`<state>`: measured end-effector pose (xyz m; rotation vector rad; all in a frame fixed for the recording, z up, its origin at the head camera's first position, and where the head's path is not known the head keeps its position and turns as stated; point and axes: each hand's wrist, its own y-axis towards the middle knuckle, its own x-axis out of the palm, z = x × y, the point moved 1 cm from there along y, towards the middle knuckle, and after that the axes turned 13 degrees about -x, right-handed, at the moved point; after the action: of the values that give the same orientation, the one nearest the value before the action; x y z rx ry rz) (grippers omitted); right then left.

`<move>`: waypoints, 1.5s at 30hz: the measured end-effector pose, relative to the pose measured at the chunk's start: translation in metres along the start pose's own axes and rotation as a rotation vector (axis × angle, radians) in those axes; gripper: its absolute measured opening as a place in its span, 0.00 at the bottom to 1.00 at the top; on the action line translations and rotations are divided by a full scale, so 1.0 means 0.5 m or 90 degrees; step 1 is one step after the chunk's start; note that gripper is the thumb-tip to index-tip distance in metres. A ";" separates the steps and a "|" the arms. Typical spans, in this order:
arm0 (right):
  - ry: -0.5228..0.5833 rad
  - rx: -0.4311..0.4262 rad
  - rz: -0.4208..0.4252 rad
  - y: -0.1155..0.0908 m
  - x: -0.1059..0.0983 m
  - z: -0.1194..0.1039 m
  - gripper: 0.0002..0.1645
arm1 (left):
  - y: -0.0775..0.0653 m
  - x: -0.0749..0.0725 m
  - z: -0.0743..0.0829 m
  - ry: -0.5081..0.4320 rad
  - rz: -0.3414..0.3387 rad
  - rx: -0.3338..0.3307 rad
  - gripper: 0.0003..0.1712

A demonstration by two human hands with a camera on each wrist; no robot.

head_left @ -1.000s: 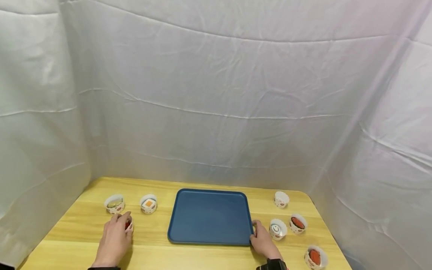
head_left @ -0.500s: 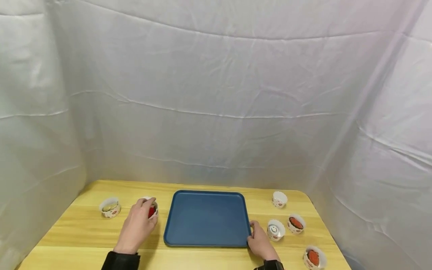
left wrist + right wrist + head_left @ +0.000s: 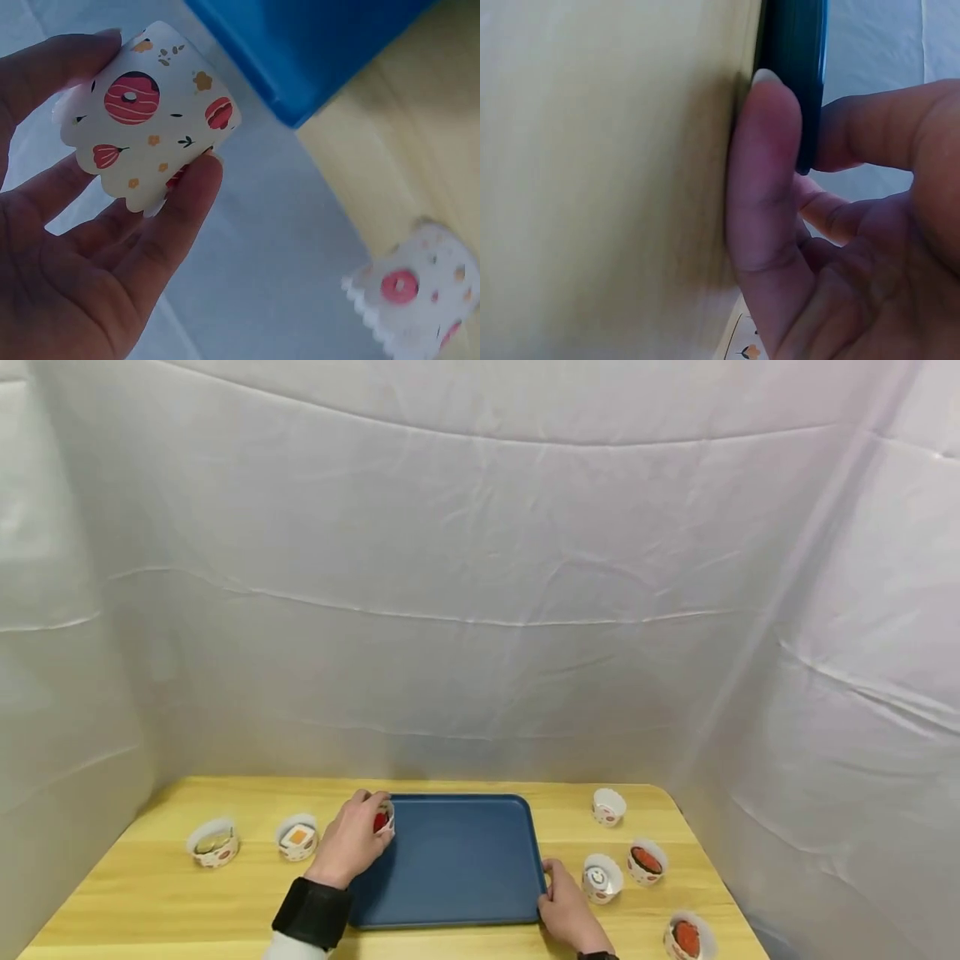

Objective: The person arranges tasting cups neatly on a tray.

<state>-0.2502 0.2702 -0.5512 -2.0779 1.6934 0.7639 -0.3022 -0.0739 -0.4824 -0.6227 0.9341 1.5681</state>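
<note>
My left hand (image 3: pixel 351 839) holds a white paper baking cup (image 3: pixel 150 112), printed with donuts and flowers, between thumb and fingers. Something red shows inside that cup in the head view. It is raised at the left rim of a blue rectangular tray (image 3: pixel 457 860). My right hand (image 3: pixel 567 910) is at the tray's right edge, near the front corner. In the right wrist view, the tray's rim (image 3: pixel 791 90) lies between thumb and fingers, with the thumb (image 3: pixel 765 172) low along the tabletop.
Left of the tray stand a cup with an orange-and-white piece (image 3: pixel 297 838) and a cup with a yellowish piece (image 3: pixel 213 843). Several more cups stand right, including ones with red-topped pieces (image 3: pixel 647 862) and a white swirl piece (image 3: pixel 602 878). Grey cloth (image 3: pixel 450 568) hangs behind the wooden table (image 3: pixel 150 893).
My left hand has carried the cup rightward from the table's left side, past the cup with the orange-and-white piece, to the tray's left rim. My right hand stays at the tray's edge.
</note>
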 end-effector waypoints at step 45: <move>-0.032 -0.011 -0.013 0.009 0.002 0.002 0.29 | 0.003 -0.053 -0.129 0.082 0.049 -0.020 0.35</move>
<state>-0.2546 0.2688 -0.5523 -2.0670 1.6413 0.8209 -0.3046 -0.1424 -0.4956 -0.7240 1.0423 1.6285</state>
